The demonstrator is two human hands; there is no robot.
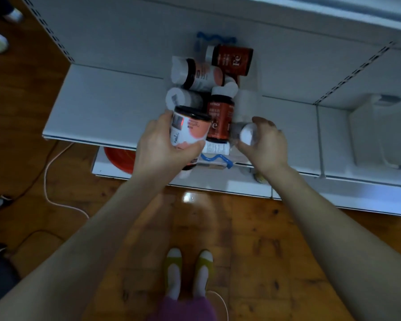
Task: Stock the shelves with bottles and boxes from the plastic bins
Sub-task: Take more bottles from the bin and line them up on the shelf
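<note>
Bare forearms (pixel 97 230), a magenta garment (pixel 183 309), and 2 yellow-green-and-white shoes (pixel 174 265).

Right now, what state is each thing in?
left hand: holding the pink-label bottle, black lid on.
right hand: holding the white-capped bottle.
plastic bin: on the shelf, bottles inside.
red bottle: capped, lying on its side in the bin.

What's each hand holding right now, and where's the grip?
Left hand wraps the lower side of a black-lidded pink-and-white jar. Right hand grips a small pale bottle around its side.
</note>
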